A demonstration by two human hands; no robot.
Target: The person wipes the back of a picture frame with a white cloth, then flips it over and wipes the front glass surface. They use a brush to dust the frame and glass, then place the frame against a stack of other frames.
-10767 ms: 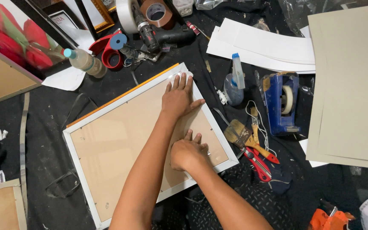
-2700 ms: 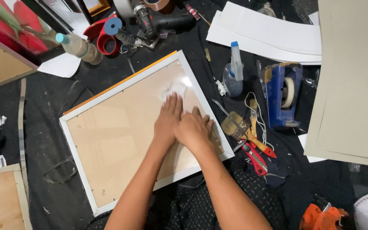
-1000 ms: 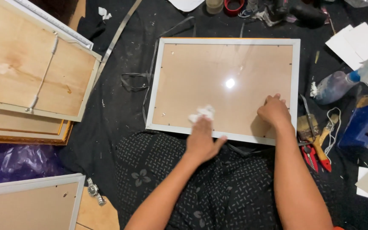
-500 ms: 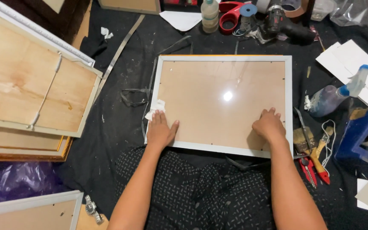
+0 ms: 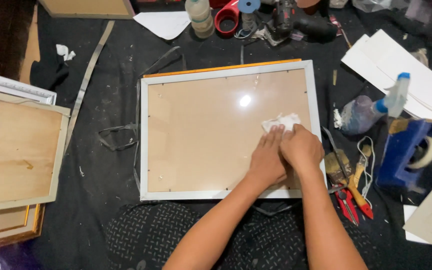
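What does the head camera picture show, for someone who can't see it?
Both hands, left hand and right hand, press a white cloth on a glass picture frame lying on a black floor. Scissors and a spray bottle lie beside it.

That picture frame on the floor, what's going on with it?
A person is seated on the floor with a white picture frame lying flat in front of them. The left hand and right hand sit side by side, pressing a crumpled white cloth onto the glass near the frame's right side. Red pliers and a blue tape dispenser lie to the right.
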